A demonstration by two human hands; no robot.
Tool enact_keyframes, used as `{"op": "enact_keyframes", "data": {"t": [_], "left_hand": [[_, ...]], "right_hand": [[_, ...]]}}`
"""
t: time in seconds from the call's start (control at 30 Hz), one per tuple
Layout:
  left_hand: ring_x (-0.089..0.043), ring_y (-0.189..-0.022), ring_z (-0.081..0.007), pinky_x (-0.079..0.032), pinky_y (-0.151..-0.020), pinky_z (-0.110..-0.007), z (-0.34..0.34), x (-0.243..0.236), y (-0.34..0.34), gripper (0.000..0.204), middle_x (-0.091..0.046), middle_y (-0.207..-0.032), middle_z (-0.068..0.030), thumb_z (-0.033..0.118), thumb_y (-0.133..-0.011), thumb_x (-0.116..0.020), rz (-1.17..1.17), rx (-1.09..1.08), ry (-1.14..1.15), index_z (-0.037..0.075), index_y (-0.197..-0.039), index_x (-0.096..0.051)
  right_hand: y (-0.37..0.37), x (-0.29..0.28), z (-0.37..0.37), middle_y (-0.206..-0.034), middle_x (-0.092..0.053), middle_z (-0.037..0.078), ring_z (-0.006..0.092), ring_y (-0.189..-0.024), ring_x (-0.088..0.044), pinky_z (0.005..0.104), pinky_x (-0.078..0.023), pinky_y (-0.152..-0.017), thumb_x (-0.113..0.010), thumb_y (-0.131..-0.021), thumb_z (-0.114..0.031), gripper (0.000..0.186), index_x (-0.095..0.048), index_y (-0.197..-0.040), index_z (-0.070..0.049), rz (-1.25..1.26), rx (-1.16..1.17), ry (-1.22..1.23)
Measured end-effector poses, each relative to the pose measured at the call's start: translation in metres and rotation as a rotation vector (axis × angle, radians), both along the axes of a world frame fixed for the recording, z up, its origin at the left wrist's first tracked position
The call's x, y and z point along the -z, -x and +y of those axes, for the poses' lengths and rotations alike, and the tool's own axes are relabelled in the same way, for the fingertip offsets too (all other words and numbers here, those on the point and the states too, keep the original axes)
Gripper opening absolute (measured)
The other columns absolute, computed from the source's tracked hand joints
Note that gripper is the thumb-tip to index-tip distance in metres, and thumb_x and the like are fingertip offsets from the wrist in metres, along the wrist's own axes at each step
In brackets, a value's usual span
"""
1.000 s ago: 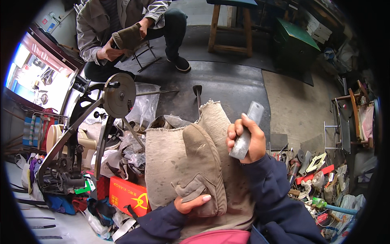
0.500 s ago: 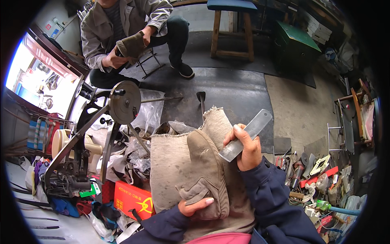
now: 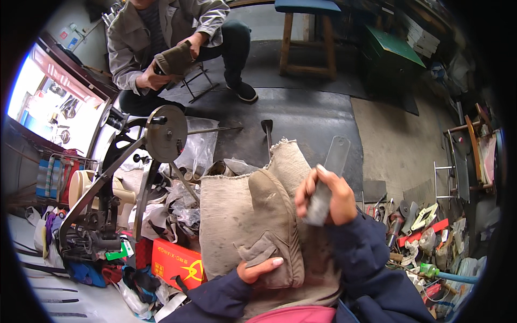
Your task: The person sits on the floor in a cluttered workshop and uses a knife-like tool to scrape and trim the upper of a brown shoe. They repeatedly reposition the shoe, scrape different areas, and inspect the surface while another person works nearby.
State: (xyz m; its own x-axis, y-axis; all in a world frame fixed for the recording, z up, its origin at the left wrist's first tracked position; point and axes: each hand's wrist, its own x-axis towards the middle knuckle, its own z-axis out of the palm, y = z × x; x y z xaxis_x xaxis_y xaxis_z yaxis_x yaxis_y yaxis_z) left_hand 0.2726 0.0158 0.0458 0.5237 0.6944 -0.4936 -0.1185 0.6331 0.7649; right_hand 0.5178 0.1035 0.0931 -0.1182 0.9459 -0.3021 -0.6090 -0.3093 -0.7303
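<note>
1. The left hand (image 3: 258, 271) grips the lower end of a shoe (image 3: 287, 242), thumb laid over its near side; the fingers beneath are hidden.
2. The right hand (image 3: 333, 196) is closed around a flat metal bar (image 3: 336, 153), thumb along it. The bar stands at a slant, its holed end up and its lower end near the shoe's right edge; hand and bar are blurred.
3. The shoe, brown-grey with a strap near the left thumb, lies on a beige cloth (image 3: 219, 215) spread over the lap, its rounded end pointing away from the person.
4. The cloth is spotted with dark stains and frayed along its far edge.
5. To the left stands a black machine with a round wheel (image 3: 166, 133); a red box (image 3: 175, 261) lies tilted between its foot and the cloth.
6. To the right, tools and scraps make a heap (image 3: 414, 237) on the floor.
7. Across a dark mat (image 3: 318, 116), a seated co-worker (image 3: 161, 27) holds a brown boot (image 3: 176, 60) in both hands.
8. Behind are a blue-topped stool (image 3: 307, 6) and a green chest (image 3: 396, 48).
</note>
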Motion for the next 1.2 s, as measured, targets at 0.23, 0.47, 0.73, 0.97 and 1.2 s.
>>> {"op": "enact_keyframes", "data": {"t": [0.23,0.47,0.73,0.97,1.2], "left_hand": [[-0.061,-0.118,-0.0187,-0.047,-0.104,-0.034,0.0,0.005,-0.002,0.051,-0.066,-0.127,-0.0066,0.006,-0.089,-0.071,-0.03,-0.003,-0.012,0.0,-0.137,-0.058],[-0.061,-0.115,-0.017,-0.048,-0.102,-0.033,-0.003,0.006,0.0,0.049,-0.067,-0.125,-0.0046,0.007,-0.088,-0.072,0.015,-0.029,-0.052,0.002,-0.136,-0.06],[-0.059,-0.121,-0.0175,-0.044,-0.106,-0.033,-0.004,0.006,0.0,0.048,-0.066,-0.13,-0.0058,0.012,-0.092,-0.074,0.014,0.002,-0.035,0.0,-0.136,-0.06],[-0.061,-0.116,-0.0167,-0.046,-0.103,-0.033,-0.005,0.004,-0.003,0.047,-0.067,-0.125,-0.0041,0.008,-0.09,-0.072,0.003,-0.032,-0.058,0.002,-0.135,-0.06],[-0.059,-0.121,-0.0172,-0.044,-0.106,-0.033,-0.004,0.004,-0.003,0.049,-0.065,-0.13,-0.0058,0.01,-0.093,-0.073,-0.005,0.017,-0.058,-0.001,-0.138,-0.057]], "right_hand": [[0.012,0.009,0.006,-0.069,-0.06,0.015,0.0243,-0.062,-0.06,0.0361,-0.051,-0.064,-0.043,-0.107,-0.041,0.051,-0.052,-0.074,-0.002,-0.151,0.288,-0.144],[0.026,0.027,0.029,-0.069,-0.058,0.012,0.0232,-0.061,-0.061,0.0367,-0.053,-0.064,-0.046,-0.108,-0.043,0.049,-0.05,-0.078,-0.004,-0.296,0.408,-0.259],[0.031,0.023,0.038,-0.069,-0.059,0.01,0.0212,-0.062,-0.062,0.0351,-0.052,-0.064,-0.043,-0.11,-0.047,0.054,-0.05,-0.078,-0.004,-0.233,0.429,-0.32],[0.032,0.017,0.038,-0.069,-0.059,0.009,0.02,-0.064,-0.064,0.0335,-0.052,-0.065,-0.042,-0.11,-0.049,0.056,-0.051,-0.078,-0.004,-0.359,0.404,-0.319],[0.033,0.018,0.04,-0.07,-0.059,0.007,0.0192,-0.064,-0.064,0.0337,-0.053,-0.066,-0.042,-0.109,-0.05,0.056,-0.051,-0.078,-0.004,-0.361,0.396,-0.327]]}}
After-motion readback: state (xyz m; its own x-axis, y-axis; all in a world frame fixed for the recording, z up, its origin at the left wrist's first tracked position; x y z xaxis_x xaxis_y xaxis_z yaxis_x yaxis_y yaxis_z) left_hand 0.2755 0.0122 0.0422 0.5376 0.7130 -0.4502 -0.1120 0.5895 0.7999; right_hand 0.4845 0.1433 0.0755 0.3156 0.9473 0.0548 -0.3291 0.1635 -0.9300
